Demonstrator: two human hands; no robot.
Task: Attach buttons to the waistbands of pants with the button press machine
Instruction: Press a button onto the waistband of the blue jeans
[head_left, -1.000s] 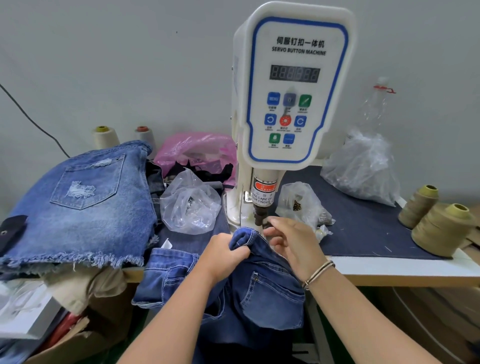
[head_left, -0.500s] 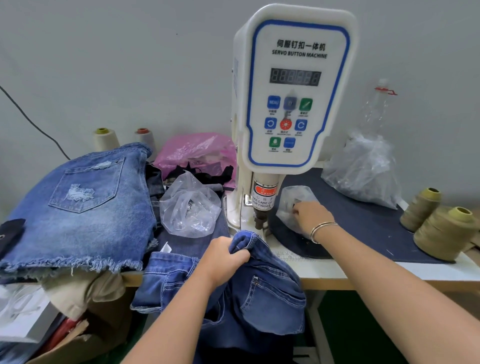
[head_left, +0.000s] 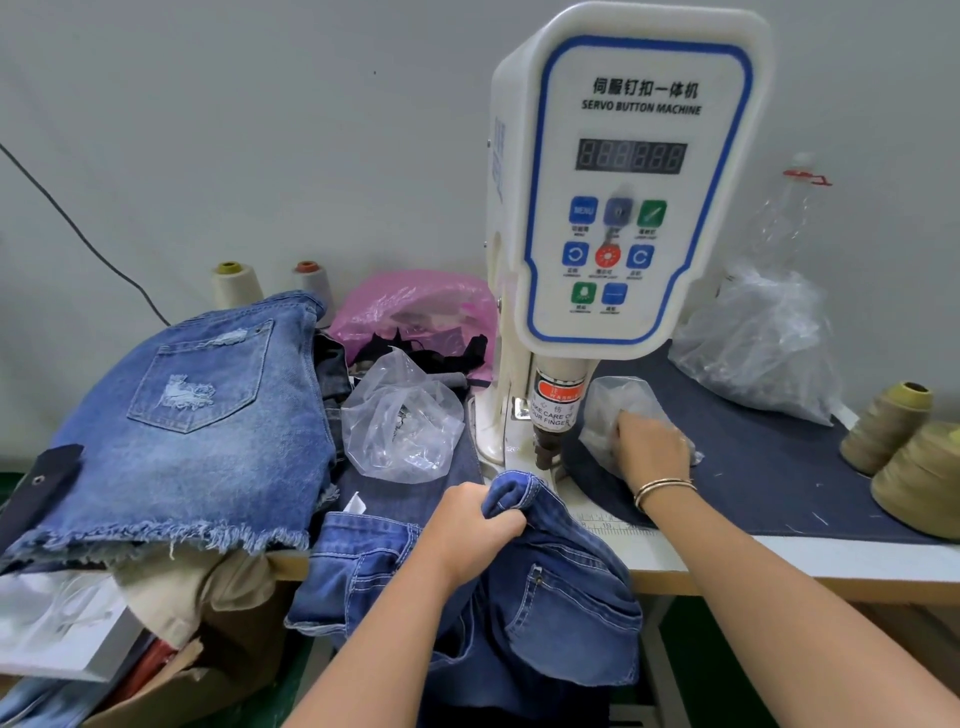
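The left hand (head_left: 470, 525) grips the waistband of the dark jeans (head_left: 524, 587), bunched at six o'clock just below the button machine's (head_left: 623, 197) press head. The right hand (head_left: 652, 452) reaches into a small clear bag (head_left: 613, 405) at three o'clock of the press; whether its fingers are pinching anything, I cannot tell.

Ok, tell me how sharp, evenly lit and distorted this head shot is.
Head view: soft, even light with faint shadows; wide-angle bend bows the button press machine and table edge; panel lettering reads clearly, the display digits smear; the right hand in the clear bag is slightly soft; the left hand on the pants is sharper.
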